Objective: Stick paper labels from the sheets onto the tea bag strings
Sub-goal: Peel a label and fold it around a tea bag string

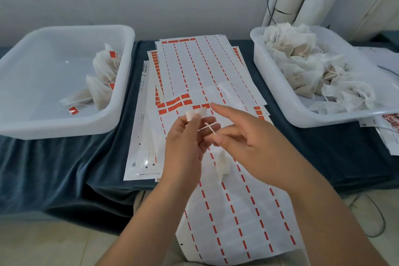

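Observation:
My left hand pinches a paper label, its white back facing me, between thumb and fingers. My right hand pinches the thin white string of a tea bag, which hangs below my fingers over the label sheets. The string lies across my left fingertips just under the label. The sheets, mostly peeled with a few red labels left, cover the middle of the table and droop over its front edge.
A white tub at the left holds a few tea bags with red labels. A white tub at the right is heaped with unlabelled tea bags. A dark blue cloth covers the table. Papers lie at the far right.

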Demonstrator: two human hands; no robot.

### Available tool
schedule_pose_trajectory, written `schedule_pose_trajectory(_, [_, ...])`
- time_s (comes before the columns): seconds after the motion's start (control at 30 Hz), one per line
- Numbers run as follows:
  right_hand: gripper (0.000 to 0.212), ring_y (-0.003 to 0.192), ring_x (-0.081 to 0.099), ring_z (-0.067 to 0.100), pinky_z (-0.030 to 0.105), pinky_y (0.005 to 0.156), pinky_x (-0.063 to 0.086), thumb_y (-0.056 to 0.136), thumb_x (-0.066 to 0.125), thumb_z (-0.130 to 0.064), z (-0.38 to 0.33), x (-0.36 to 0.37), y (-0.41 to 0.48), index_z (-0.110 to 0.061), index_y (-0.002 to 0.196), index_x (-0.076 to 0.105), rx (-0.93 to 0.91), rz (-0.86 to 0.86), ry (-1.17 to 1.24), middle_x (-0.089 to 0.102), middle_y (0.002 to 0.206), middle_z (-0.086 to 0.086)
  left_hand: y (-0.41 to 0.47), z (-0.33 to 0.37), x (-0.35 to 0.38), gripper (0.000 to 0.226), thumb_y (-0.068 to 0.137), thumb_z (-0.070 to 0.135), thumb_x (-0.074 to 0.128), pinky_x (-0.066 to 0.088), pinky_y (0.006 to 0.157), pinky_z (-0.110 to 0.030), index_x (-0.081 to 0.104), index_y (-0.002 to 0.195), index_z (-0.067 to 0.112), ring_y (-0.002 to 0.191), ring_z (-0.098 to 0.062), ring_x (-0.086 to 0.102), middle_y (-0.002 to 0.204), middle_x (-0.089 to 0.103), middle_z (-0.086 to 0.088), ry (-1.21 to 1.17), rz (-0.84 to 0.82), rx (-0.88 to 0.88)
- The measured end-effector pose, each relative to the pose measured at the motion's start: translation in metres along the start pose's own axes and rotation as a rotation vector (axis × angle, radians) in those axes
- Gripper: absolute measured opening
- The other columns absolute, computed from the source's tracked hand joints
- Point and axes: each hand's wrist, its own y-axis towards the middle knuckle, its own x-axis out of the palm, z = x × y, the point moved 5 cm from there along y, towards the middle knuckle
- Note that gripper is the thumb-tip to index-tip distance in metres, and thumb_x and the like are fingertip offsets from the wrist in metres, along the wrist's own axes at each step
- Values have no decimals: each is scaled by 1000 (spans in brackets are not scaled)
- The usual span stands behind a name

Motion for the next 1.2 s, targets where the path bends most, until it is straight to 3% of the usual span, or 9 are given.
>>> schedule_pose_trajectory(0.1, [39,109,65,-11,21,99,51,99,66,-44,-10,-12,-1,-49,137,58,-63,40,29,70,115,-35,0,-2,12,20,110,19,54,62,75,-32,68,122,11,93,-26,79,107,80,-11,59,-130,-12])
schedule_pose_trajectory(0.23, [12,93,75,3,28,81,62,96,75,-29,-5,-23,10,-34,107,78,-60,183,305,78,98,-18,-4,0,27,26,112,20,46,54,57,-23,65,126,11,86,-25,78,110,79,-11,195,-286,-18])
schedule_pose_trajectory(0.37, [5,88,73,-2,10,75,54,95,74,-35,8,-28,16,-36,95,79,-60,323,213,76,90,-24,-5,-2,23,17,108,26,59,50,56,-21,71,107,14,90,-21,80,105,81,1,315,-225,-30])
schedule_pose_trajectory(0.5, [6,94,69,4,17,75,54,94,73,-42,20,-25,16,-44,88,73,-36,353,179,73,93,-23,-3,-7,12,16,102,29,67,52,64,-25,75,91,22,100,-14,77,101,80,3,364,-135,-31])
schedule_pose_trajectory(0.6, [7,99,67,3,19,79,54,94,72,-41,25,-24,17,-38,88,73,-17,346,193,71,99,-23,-1,-7,7,23,101,27,68,53,66,-27,77,80,29,98,-16,77,102,79,-1,292,-118,-62])
schedule_pose_trajectory(0.77, [9,97,66,-1,8,71,49,96,70,-41,28,-19,19,-35,90,72,25,325,210,71,100,-26,-2,-3,10,18,97,34,73,51,71,-31,79,80,31,86,-14,76,98,80,-2,351,-169,-20])
schedule_pose_trajectory(0.93, [12,94,65,-2,12,73,48,97,68,-42,30,-19,20,-32,96,73,52,310,167,72,94,-20,-1,-2,10,14,101,24,68,49,69,-30,77,93,16,79,-12,74,102,81,-5,369,-240,-49])
schedule_pose_trajectory(1.1, [12,87,66,0,10,68,49,97,68,-41,33,-13,21,-33,89,70,53,278,150,70,87,-22,0,4,9,14,81,42,74,49,69,-30,78,76,29,72,-10,69,89,80,-3,531,-250,1])
schedule_pose_trajectory(1.2, [13,85,67,4,16,70,53,97,69,-41,37,-10,22,-32,89,70,61,272,179,70,87,-18,3,5,8,11,82,37,77,50,67,-28,78,81,26,69,-9,68,86,80,0,589,-269,47])
